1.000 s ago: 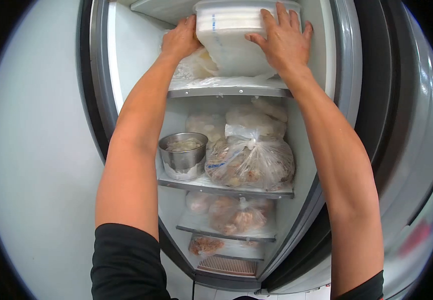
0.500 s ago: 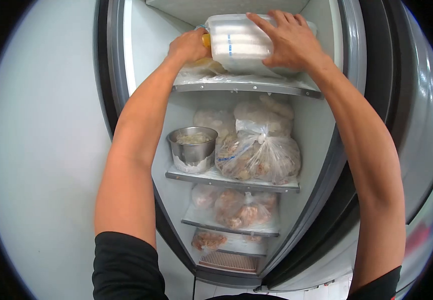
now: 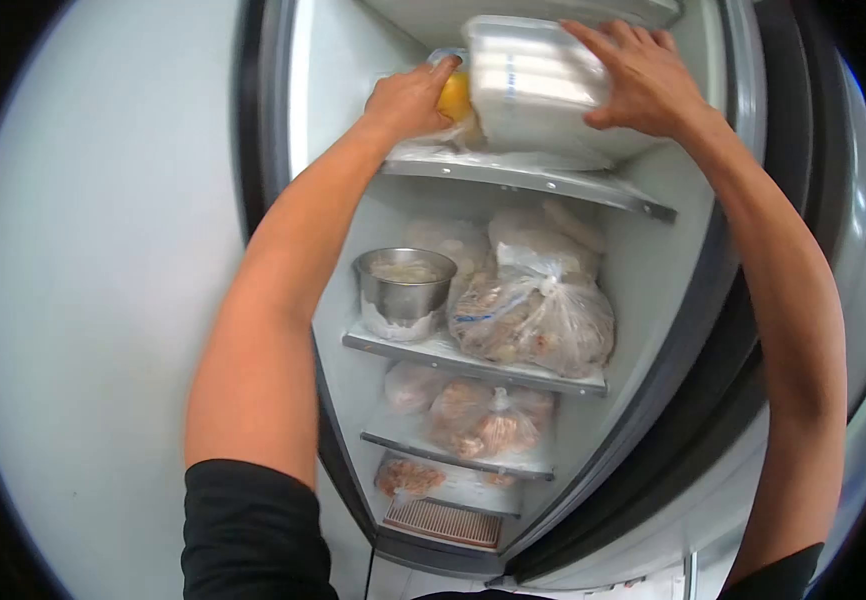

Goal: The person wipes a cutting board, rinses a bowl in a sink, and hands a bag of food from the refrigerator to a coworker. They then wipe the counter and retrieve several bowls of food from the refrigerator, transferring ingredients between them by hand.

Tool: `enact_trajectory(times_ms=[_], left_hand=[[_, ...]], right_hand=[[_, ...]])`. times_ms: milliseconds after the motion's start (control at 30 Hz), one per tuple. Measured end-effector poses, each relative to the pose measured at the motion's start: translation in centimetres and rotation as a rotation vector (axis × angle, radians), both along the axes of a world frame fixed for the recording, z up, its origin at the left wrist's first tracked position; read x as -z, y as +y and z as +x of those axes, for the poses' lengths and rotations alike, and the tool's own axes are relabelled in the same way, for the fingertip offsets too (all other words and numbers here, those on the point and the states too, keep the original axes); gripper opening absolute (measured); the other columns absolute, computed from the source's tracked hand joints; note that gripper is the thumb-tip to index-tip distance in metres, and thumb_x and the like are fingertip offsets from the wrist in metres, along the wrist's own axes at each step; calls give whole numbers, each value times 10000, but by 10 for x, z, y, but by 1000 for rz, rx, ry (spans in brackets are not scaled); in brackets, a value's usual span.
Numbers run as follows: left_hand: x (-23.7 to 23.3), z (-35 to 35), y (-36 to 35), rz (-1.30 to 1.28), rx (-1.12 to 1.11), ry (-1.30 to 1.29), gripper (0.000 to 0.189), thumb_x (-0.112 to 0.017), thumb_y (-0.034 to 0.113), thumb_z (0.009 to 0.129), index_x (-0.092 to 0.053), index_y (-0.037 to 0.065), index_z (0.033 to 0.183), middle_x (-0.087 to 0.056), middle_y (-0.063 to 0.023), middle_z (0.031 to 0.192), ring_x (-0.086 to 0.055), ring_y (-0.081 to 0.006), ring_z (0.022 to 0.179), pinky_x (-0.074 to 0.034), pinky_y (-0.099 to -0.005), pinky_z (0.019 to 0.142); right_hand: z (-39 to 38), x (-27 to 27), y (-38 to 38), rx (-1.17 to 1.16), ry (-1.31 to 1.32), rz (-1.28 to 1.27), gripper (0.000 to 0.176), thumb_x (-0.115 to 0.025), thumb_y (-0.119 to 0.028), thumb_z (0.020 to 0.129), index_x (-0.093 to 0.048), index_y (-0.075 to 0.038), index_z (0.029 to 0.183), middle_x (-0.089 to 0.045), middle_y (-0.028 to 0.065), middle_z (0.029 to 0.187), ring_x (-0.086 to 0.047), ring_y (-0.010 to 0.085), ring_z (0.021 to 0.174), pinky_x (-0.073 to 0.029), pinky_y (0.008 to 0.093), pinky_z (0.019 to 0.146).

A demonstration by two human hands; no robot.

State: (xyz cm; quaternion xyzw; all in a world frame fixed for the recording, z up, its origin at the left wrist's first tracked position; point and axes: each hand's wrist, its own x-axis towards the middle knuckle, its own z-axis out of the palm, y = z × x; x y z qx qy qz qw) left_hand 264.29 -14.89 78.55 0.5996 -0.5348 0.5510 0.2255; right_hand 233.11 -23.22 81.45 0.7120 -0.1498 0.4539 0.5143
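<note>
So, left hand (image 3: 410,103) grips something round, smooth and yellow (image 3: 455,97); right hand (image 3: 650,82) clasps a boxy, translucent plastic container (image 3: 533,85).

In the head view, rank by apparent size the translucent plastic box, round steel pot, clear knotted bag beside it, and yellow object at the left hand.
1. Translucent box and clear knotted bag: too alike to rank
2. Steel pot
3. Yellow object, partly covered
</note>
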Motion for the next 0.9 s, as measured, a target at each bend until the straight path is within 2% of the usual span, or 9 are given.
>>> enact_trajectory(times_ms=[67,100,200,333,467,533,733,800,900], left_hand=[[-10,26,12,-10,-51,153,721,-741,390,734,-431,127,1330,-674,-146,1018,-656,-338,944,-540,-450,760],[-26,26,12,-28,-51,135,721,-741,390,734,-431,127,1330,-674,-146,1018,-656,-338,944,-540,-450,760],[-16,30,9,6,-99,125,635,-732,406,739,-487,118,1250,-687,-131,1020,-660,-322,957,-540,-449,758],[-38,38,-4,1,-70,171,665,-726,443,750,-488,143,1294,-687,-134,1034,-661,-330,938,-528,-446,778],[-53,33,-16,38,-118,272,665,-734,465,747,-500,149,1283,-676,-94,1100,-643,-302,1029,-527,-438,829],[-59,37,-22,48,-115,278,661,-738,463,748,-500,149,1279,-668,-81,1126,-630,-285,1079,-526,-434,855],[-68,27,-36,76,-196,357,816,-770,401,721,-394,199,1417,-578,-73,1302,-584,-277,1174,-496,-429,941],[-67,23,-40,161,-265,379,913,-774,363,720,-299,221,1486,-523,-84,1382,-543,-273,1233,-477,-422,972],[-64,35,-51,264,-259,270,968,-802,333,688,-288,228,1502,-468,-96,1442,-503,-287,1277,-461,-417,999]], right_hand=[[3,-7,-3,23,17,11,1004,-785,-330,594,-330,-274,1487,-502,185,1310,-478,350,1224,-327,498,1057],[-2,-12,-3,22,-2,-6,1004,-785,-330,594,-330,-274,1487,-502,185,1310,-478,350,1224,-327,498,1057],[5,2,11,-2,21,80,991,-801,-301,585,-360,-267,1473,-507,179,1315,-478,354,1234,-336,487,1065],[10,14,14,18,-29,41,989,-798,-321,587,-357,-279,1471,-509,179,1304,-495,342,1209,-346,482,1058],[15,19,13,53,-80,13,1019,-818,-324,572,-349,-274,1475,-514,174,1293,-507,337,1198,-353,479,1053],[16,23,18,53,-62,129,1040,-842,-365,582,-332,-267,1483,-518,169,1284,-511,334,1201,-360,479,1045],[21,37,24,79,-74,235,1061,-856,-446,605,-307,-261,1493,-509,144,1310,-492,319,1236,-350,493,1072],[29,46,23,63,-60,203,1064,-859,-447,601,-308,-259,1492,-499,144,1328,-476,316,1256,-339,500,1083],[37,49,16,36,-38,147,1064,-850,-448,611,-296,-248,1496,-462,137,1386,-431,292,1310,-310,517,1107]])
